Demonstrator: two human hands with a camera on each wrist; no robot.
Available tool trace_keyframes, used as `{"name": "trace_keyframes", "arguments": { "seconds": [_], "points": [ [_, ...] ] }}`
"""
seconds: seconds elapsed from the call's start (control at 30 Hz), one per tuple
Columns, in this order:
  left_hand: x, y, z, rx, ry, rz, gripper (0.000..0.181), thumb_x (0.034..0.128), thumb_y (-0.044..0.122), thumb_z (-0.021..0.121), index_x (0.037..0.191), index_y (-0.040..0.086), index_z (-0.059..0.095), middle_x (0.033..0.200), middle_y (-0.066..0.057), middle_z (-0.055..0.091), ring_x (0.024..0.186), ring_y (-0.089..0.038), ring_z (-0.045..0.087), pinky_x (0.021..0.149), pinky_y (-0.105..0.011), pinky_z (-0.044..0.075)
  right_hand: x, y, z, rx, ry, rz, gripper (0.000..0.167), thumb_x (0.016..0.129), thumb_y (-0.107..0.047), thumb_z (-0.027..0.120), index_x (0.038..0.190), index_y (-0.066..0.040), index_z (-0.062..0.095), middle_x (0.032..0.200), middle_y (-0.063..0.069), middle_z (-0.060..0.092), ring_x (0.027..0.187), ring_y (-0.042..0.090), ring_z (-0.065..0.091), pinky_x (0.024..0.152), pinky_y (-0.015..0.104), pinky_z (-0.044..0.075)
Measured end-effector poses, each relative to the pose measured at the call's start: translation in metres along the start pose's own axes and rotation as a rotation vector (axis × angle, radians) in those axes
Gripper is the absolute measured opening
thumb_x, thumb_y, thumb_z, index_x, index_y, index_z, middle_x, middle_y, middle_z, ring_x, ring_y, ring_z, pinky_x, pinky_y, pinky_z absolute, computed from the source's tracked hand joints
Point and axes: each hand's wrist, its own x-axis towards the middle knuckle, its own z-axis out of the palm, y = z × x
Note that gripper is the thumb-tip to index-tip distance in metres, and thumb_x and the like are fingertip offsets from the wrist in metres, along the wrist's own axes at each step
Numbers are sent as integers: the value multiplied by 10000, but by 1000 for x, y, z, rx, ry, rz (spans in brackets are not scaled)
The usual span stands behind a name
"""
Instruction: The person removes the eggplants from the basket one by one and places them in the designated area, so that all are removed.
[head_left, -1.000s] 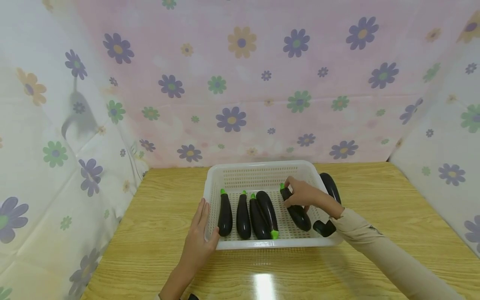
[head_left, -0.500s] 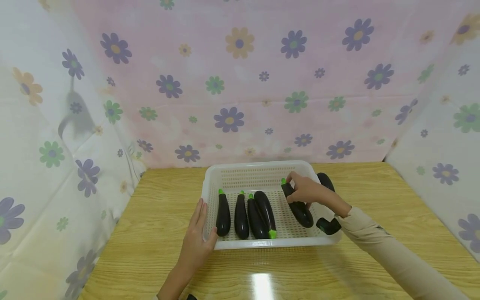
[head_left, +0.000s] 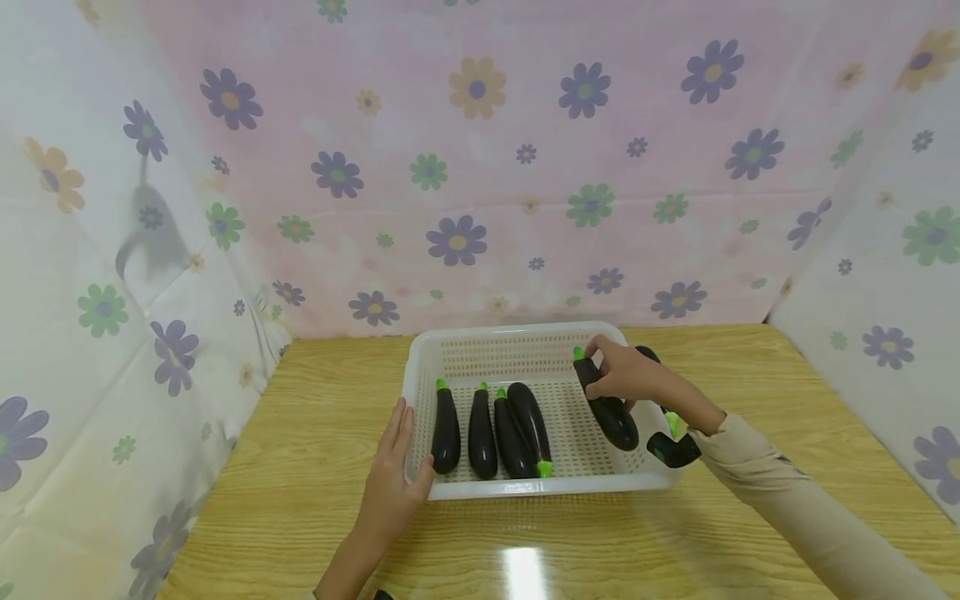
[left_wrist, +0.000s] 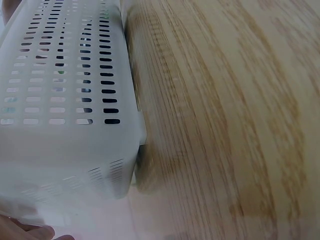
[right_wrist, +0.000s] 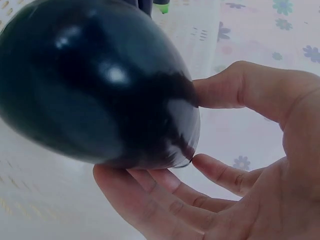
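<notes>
My right hand (head_left: 626,372) grips a dark eggplant (head_left: 617,423) with a green stem tip, thumb and fingers on its two sides. The held eggplant is at the right end of a white plastic basket (head_left: 525,487), tilted with its stem end away from me. In the right wrist view its glossy round end (right_wrist: 100,95) fills much of the picture. Several other eggplants (head_left: 482,433) lie in the basket's left and middle. My left hand (head_left: 393,475) rests on the basket's left side, fingers straight along the wall (left_wrist: 70,145), thumb at the front corner.
Another eggplant (head_left: 647,353) lies outside the basket to the right, partly hidden by my right hand and wrist. The basket stands on a wood-grain table (head_left: 330,433), close to the flowered cloth (head_left: 405,208) behind it.
My right hand has moved the gripped eggplant rightward and slightly up, toward the basket's right wall. My left hand has stayed on the basket's left side. The other eggplants in the basket lie as before.
</notes>
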Motion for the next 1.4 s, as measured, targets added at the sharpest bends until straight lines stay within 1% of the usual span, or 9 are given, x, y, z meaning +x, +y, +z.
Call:
{"name": "trace_keyframes", "arguments": {
  "seconds": [0.2, 0.37, 0.5, 0.67, 0.9, 1.03, 1.17, 1.3, 1.4],
  "points": [
    [0, -1, 1, 11, 3, 11, 719, 838, 104, 644, 1443, -66, 294, 1554, -132, 189, 1387, -318, 243, 1042, -509, 305, -5, 1, -7, -6, 13, -12, 566, 831, -155, 662, 1274, 16, 354, 914, 174, 522, 597, 240, 548, 472, 369, 517],
    [0, -1, 1, 16, 8, 18, 716, 835, 91, 646, 1441, -66, 299, 1550, -139, 198, 1384, -319, 250, 1041, -505, 305, -8, 2, -11, 13, 15, -5, 580, 827, -144, 658, 1279, 26, 336, 938, 196, 532, 654, 241, 581, 485, 367, 535],
    [0, -1, 1, 24, 12, 24, 713, 834, 94, 647, 1437, -71, 304, 1546, -152, 206, 1382, -321, 255, 1038, -503, 307, -11, 3, -15, 26, 17, -13, 583, 832, -142, 652, 1284, 30, 327, 947, 210, 538, 659, 246, 578, 489, 374, 533],
    [0, -1, 1, 30, 24, 28, 717, 824, 99, 653, 1431, -76, 314, 1539, -164, 221, 1375, -326, 270, 1025, -501, 319, -16, 6, -20, 35, 25, -4, 581, 838, -159, 656, 1291, 5, 331, 1002, 220, 521, 663, 245, 567, 502, 376, 529],
    [0, -1, 2, 20, 17, 21, 727, 824, 95, 654, 1436, -75, 301, 1548, -147, 202, 1382, -316, 258, 1032, -499, 310, -23, 11, -28, 49, 34, -27, 619, 848, -167, 661, 1319, 30, 311, 1033, 245, 496, 608, 244, 538, 510, 417, 519],
    [-1, -1, 1, 22, 15, 20, 722, 827, 98, 651, 1436, -73, 303, 1547, -148, 206, 1382, -317, 256, 1031, -507, 311, -27, 11, -32, 58, 36, -43, 624, 850, -172, 662, 1319, 41, 309, 1064, 264, 493, 581, 233, 543, 497, 398, 503],
    [-1, -1, 1, 23, 17, 19, 719, 826, 97, 651, 1434, -73, 309, 1545, -149, 212, 1382, -315, 258, 1031, -510, 308, -31, 12, -35, 55, 41, -35, 612, 856, -164, 650, 1320, 39, 307, 1075, 272, 493, 627, 231, 554, 504, 389, 503],
    [-1, 0, 1, 17, 12, 12, 716, 830, 90, 650, 1437, -70, 305, 1549, -139, 206, 1388, -302, 248, 1040, -496, 296, -34, 16, -39, 49, 53, -19, 597, 864, -170, 638, 1323, 28, 310, 1081, 269, 490, 709, 228, 569, 522, 383, 508],
    [-1, 0, 1, 16, 9, 8, 718, 831, 88, 648, 1440, -67, 300, 1551, -137, 200, 1391, -299, 242, 1043, -500, 292, -36, 19, -42, 41, 63, -12, 590, 862, -166, 635, 1317, 30, 315, 1086, 269, 490, 724, 231, 574, 526, 389, 508]
  ]
}}
